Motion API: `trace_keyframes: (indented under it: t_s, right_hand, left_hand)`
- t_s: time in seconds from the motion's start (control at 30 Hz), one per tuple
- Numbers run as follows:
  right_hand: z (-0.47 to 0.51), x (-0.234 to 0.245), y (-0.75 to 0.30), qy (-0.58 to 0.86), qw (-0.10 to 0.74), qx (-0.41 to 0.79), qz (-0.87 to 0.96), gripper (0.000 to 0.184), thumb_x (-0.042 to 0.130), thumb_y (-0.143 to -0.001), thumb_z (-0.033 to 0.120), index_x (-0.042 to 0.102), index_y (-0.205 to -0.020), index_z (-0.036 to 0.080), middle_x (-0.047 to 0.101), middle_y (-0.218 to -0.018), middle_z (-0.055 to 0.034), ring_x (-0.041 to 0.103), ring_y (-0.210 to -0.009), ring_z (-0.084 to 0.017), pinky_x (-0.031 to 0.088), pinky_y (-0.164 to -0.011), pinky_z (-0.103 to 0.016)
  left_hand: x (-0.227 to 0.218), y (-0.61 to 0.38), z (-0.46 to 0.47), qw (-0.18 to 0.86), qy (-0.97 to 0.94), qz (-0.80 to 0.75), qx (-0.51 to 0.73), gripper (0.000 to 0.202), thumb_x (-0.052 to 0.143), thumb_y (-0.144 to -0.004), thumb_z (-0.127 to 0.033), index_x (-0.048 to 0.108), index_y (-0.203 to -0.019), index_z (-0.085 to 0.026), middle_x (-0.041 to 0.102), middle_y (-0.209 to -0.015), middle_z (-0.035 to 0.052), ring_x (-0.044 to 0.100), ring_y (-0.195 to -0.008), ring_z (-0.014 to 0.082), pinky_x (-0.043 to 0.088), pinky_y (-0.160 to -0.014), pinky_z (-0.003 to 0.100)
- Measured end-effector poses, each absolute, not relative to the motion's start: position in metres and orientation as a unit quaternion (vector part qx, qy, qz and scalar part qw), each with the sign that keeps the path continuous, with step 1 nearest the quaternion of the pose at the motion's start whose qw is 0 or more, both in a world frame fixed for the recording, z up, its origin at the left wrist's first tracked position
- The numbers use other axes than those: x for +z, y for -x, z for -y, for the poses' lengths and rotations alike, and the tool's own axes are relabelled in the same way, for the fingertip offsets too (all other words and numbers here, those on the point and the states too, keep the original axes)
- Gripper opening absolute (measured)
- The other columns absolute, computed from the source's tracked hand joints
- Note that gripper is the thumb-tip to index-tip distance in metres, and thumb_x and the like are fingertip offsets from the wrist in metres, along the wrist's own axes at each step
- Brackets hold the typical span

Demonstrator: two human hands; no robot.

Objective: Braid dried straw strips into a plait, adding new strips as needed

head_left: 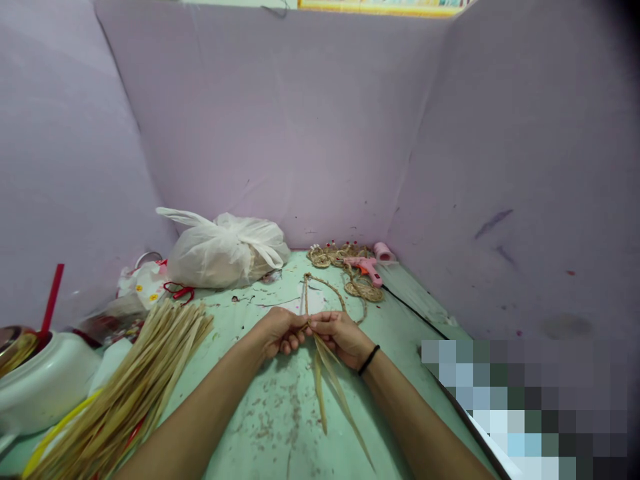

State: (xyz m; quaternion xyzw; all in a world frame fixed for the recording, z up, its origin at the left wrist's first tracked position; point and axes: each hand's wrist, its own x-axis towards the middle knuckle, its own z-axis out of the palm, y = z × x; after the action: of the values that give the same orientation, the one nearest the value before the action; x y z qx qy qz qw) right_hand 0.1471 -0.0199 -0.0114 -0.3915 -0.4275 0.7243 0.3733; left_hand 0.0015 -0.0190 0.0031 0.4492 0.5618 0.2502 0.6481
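My left hand (279, 331) and my right hand (340, 333) meet at the middle of the green table (280, 413). Both pinch the same braided straw cord (325, 285) where the braid ends. The braided part runs away from me toward the back wall. Loose flat straw strips (330, 387) hang from my fingers toward me across the table. A black band circles my right wrist.
A thick bundle of straw strips (135, 387) lies at the left. A white tied plastic bag (225, 250) sits at the back left. Coiled braids (363, 288), a pink glue gun (367, 267) and a pink roll (384, 251) are at the back right. A white pot (45, 380) stands far left.
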Motion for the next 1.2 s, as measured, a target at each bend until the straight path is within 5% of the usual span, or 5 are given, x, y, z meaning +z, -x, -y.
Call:
trace_keyframes:
  t_s: [0.27, 0.57, 0.83, 1.2]
  right_hand:
    - [0.021, -0.012, -0.146, 0.459, 0.357, 0.608, 0.541, 0.005, 0.061, -0.057, 0.017, 0.062, -0.054, 0.013, 0.054, -0.045, 0.0023, 0.029, -0.037, -0.003, 0.016, -0.04, -0.02]
    - [0.024, -0.004, -0.147, 0.565, 0.289, 0.342, 0.693, 0.013, 0.056, -0.06, 0.017, 0.068, -0.059, 0.014, 0.065, -0.058, -0.0048, 0.053, -0.055, -0.013, 0.034, -0.05, -0.021]
    - [0.049, 0.028, -0.135, 0.665, 0.158, 0.128, 0.718, 0.016, 0.055, -0.061, 0.024, 0.069, -0.058, 0.018, 0.067, -0.064, -0.0104, 0.059, -0.061, -0.019, 0.023, -0.047, -0.026]
    - [0.052, 0.008, -0.119, 0.576, 0.192, 0.211, 0.766, 0.016, 0.05, -0.063, 0.013, 0.066, -0.057, 0.013, 0.065, -0.058, -0.0092, 0.053, -0.052, -0.013, 0.025, -0.047, -0.024]
  left_hand:
    - [0.002, 0.003, 0.018, 0.606, -0.487, -0.583, 0.234, 0.012, 0.055, -0.058, -0.024, 0.054, -0.058, -0.012, 0.043, -0.038, -0.0047, 0.025, -0.026, 0.0032, 0.012, -0.029, 0.018]
    - [0.012, -0.009, 0.027, 0.526, -0.517, -0.635, 0.23, 0.014, 0.051, -0.054, -0.017, 0.043, -0.043, -0.016, 0.033, -0.03, -0.0052, 0.022, -0.026, 0.0049, 0.011, -0.031, 0.021]
    - [0.026, -0.022, 0.037, 0.492, -0.492, -0.674, 0.247, 0.022, 0.048, -0.052, -0.008, 0.037, -0.033, -0.015, 0.026, -0.026, -0.0046, 0.022, -0.027, 0.0043, 0.013, -0.033, 0.02]
    - [0.003, -0.001, 0.026, 0.586, -0.474, -0.596, 0.277, 0.012, 0.048, -0.05, -0.01, 0.043, -0.039, -0.014, 0.034, -0.029, -0.0043, 0.023, -0.025, 0.0038, 0.011, -0.03, 0.019]
